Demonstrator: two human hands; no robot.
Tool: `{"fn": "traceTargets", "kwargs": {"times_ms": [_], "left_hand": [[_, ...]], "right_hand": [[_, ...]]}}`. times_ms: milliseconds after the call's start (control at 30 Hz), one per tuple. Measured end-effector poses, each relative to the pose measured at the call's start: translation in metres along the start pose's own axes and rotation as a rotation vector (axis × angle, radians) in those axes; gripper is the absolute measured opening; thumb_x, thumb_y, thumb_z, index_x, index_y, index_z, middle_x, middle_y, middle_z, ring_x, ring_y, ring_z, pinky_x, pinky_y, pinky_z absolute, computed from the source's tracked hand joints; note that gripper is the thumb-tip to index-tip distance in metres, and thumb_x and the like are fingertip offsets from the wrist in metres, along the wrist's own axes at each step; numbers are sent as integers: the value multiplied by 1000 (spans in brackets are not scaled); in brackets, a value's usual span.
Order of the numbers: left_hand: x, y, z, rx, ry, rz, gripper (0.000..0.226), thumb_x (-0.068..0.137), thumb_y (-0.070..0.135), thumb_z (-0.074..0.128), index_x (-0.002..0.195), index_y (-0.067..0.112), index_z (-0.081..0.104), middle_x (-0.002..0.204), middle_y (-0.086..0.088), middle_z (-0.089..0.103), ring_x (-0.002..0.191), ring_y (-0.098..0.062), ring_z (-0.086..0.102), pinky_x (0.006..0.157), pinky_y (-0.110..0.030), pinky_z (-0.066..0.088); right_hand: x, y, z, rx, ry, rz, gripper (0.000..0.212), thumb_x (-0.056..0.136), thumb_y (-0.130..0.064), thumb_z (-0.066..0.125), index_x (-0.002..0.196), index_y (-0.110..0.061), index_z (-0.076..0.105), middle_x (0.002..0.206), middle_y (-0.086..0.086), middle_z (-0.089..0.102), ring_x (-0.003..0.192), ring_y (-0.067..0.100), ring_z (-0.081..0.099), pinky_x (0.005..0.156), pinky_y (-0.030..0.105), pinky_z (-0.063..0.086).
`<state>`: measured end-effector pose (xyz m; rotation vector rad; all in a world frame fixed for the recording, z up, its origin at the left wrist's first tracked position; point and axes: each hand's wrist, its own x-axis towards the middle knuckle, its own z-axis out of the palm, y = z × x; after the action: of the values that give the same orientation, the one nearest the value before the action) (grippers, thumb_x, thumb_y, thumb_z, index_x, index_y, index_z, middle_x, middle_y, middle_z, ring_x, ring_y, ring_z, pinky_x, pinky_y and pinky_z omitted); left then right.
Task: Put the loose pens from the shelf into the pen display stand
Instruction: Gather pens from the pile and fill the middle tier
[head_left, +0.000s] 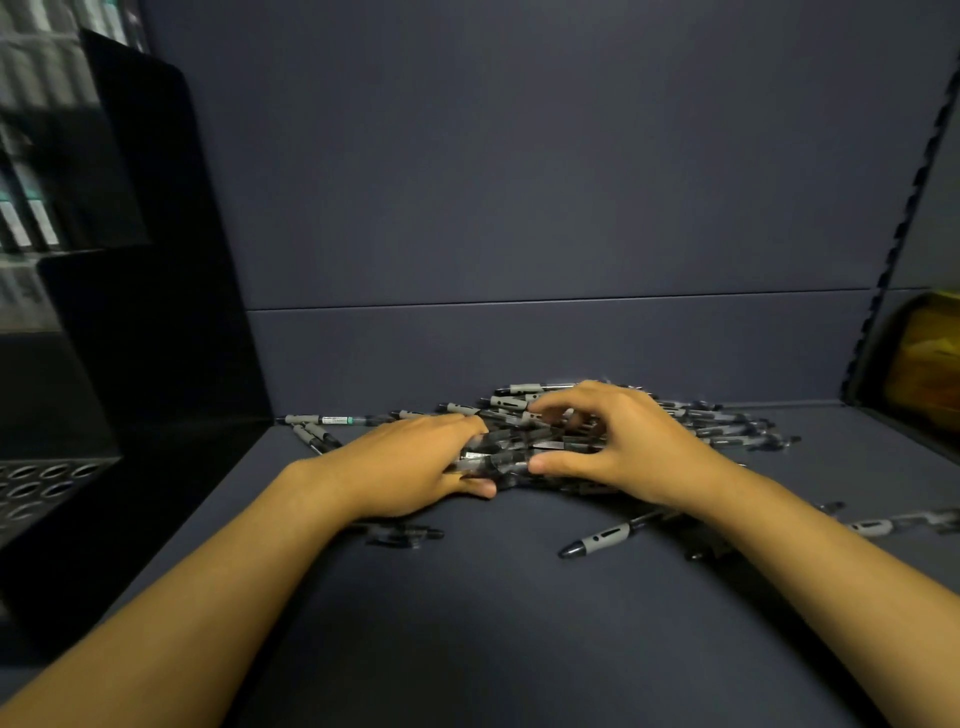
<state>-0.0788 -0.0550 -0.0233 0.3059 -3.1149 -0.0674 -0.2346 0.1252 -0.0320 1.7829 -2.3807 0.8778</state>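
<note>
Reaching forward over a dark blue-grey shelf board (467, 623), both bare arms meet at a heap of loose black-and-clear retractable pens with grey rubber grips (717, 431), which lies at the back of the shelf close to the rear wall. The left hand (415, 462) lies low on the near left side of the heap, its fingers curled round a bundle of pens (498, 460) with the thumb tucked beneath. The right hand (618, 441) arches over the same bundle from the right, fingers bent down onto the pens and thumb pressing the bundle's near edge, almost touching the left hand's fingertips. Stray pens lie apart from the heap: a single pen with a grey grip (602, 540) on the shelf just below the right wrist, another grey-gripped pen (883, 525) beyond the right forearm, a dark pen (405, 535) under the left wrist, and a pen with a green-marked label (332, 420) at the far left of the heap. A black pen display stand with a perforated metal tier of round holes (41, 483) stands at the left edge of the shelf, well apart from the heap. A blurred yellow object (930, 364) sits in the neighbouring bay on the right.
</note>
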Motion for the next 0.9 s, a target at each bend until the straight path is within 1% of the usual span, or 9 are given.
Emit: {"fn": "traceTargets", "kwargs": {"times_ms": [133, 233, 400, 467, 567, 667, 767, 833, 900], "left_hand": [[-1, -2, 1, -25, 28, -12, 55, 92, 61, 47, 132, 23, 46, 134, 4, 54, 119, -17, 54, 102, -40, 45], [-2, 0, 1, 18, 38, 2, 44, 94, 60, 45, 123, 28, 50, 123, 7, 59, 109, -14, 57, 97, -39, 48], [-2, 2, -2, 89, 27, 1, 47, 93, 63, 43, 122, 28, 52, 126, 8, 58, 114, -15, 56, 104, -40, 44], [-1, 1, 0, 114, 43, 29, 39, 95, 59, 44, 120, 30, 51, 122, 10, 58, 112, -15, 57, 101, -40, 46], [-1, -5, 4, 154, 112, 34, 38, 98, 49, 48, 130, 30, 45, 128, 9, 58, 114, -18, 57, 96, -38, 47], [-2, -12, 6, 139, 172, 18, 36, 99, 46, 49, 131, 32, 40, 113, 6, 64, 102, -19, 61, 87, -39, 51], [-7, -24, 0, 24, 272, -3, 19, 99, 38, 50, 115, 36, 41, 98, 6, 63, 88, -18, 61, 79, -41, 52], [-13, -28, -12, -203, 380, -9, 11, 99, 34, 52, 102, 37, 42, 91, 8, 63, 83, -15, 61, 77, -40, 52], [-20, -18, -24, -519, 546, 16, 7, 98, 34, 54, 95, 36, 49, 81, 12, 65, 76, -7, 63, 74, -33, 52]], "right_hand": [[-3, -2, -2, 47, 4, 8, 61, 71, -73, 57, 123, -42, 61, 125, -17, 61, 114, 1, 54, 97, 21, 44], [-4, -2, -3, 80, 34, 25, 59, 73, -71, 55, 122, -39, 64, 121, -17, 63, 110, 1, 57, 96, 19, 46], [-3, -1, -2, 87, 74, 39, 41, 82, -61, 60, 116, -38, 67, 114, -16, 66, 103, 1, 59, 94, 24, 49], [-3, 0, -2, 81, 102, 41, 34, 84, -57, 62, 112, -38, 69, 109, -16, 66, 102, 2, 59, 93, 27, 50], [-3, -2, -5, 87, 144, 54, 30, 86, -55, 62, 109, -38, 69, 107, -16, 65, 101, 3, 59, 91, 27, 49], [-4, 0, -10, 94, 182, 74, 28, 89, -51, 62, 111, -36, 70, 106, -17, 65, 101, 1, 59, 90, 21, 47], [-4, 1, -17, 108, 241, 91, 24, 92, -45, 61, 111, -33, 70, 103, -18, 66, 98, -3, 60, 86, 17, 47], [-5, 1, -25, 184, 324, 106, 19, 95, -39, 59, 109, -33, 70, 102, -19, 68, 97, -3, 63, 90, 25, 51], [-8, -5, -33, 340, 399, 113, 17, 93, -40, 60, 107, -35, 69, 102, -17, 72, 97, 3, 67, 94, 34, 53]]}}
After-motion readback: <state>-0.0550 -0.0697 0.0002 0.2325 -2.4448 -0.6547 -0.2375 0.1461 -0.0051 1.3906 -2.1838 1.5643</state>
